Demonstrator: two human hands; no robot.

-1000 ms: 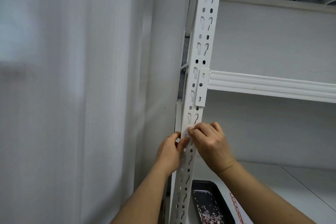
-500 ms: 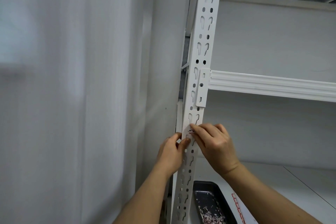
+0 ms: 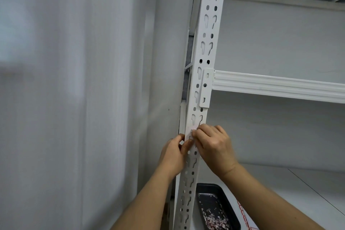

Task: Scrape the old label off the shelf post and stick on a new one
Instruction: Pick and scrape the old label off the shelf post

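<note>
**Both hands pinched at the face of the shelf post**

The right hand (image 3: 214, 147) lies against the front of the white perforated metal shelf post (image 3: 203, 65), its fingertips bunched and pressed to a small pale label (image 3: 194, 128) that shows a trace of pink at its upper edge. The left hand (image 3: 172, 155) curls round the post's left edge, thumb and forefinger pinched onto the face just below the right fingertips. How much of the label is stuck down cannot be told.

Above the hands, a white ribbed crossbeam (image 3: 280, 86) hooks into the post through a flat bracket. Below the right wrist, a dark rectangular tray (image 3: 231, 209) sits on the white shelf board (image 3: 308, 188), holding a heap of pink and white scrapings (image 3: 214, 220). Right of the tray lies a white sheet with red print (image 3: 244, 213). Left of the hands hangs a sheer white curtain (image 3: 65, 99); behind the shelving the wall (image 3: 280, 39) is plain white.
</note>
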